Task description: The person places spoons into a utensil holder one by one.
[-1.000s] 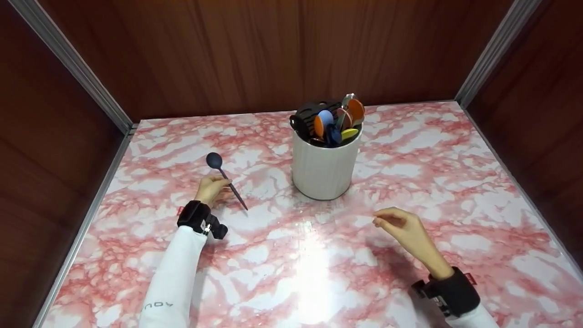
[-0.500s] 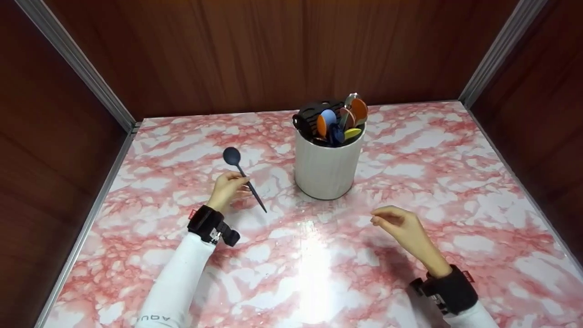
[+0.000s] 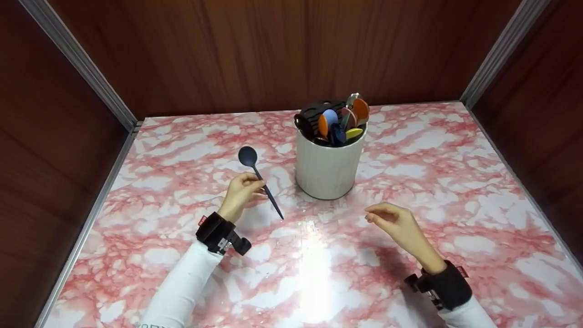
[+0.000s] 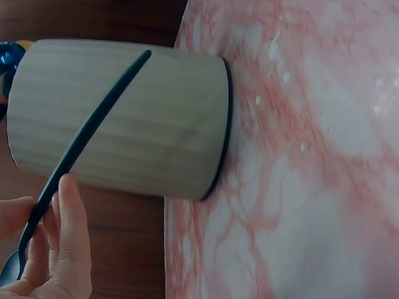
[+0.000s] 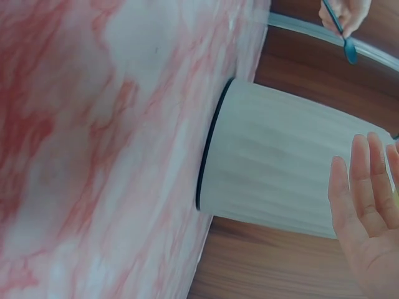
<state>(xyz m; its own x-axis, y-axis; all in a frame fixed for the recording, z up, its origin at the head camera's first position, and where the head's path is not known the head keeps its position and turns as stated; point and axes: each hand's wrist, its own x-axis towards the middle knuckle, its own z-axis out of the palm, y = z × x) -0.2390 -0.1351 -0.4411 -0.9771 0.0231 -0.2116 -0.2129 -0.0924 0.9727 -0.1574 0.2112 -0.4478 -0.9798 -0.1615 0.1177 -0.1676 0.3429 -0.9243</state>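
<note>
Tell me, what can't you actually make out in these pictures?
- Handles of the utensils in the white holder: hidden inside it, head view.
- Spoon bowl: cut off at the frame edge, left wrist view.
- Utensils: almost wholly out of frame in both wrist views.
- Right hand: partly cut off in its wrist view, fingers straight.

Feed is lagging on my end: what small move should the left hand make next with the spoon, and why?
Probably carry it right and up toward the white holder: the left hand pinches the dark spoon mid-handle, clear of the table, short of the holder's rim.
</note>
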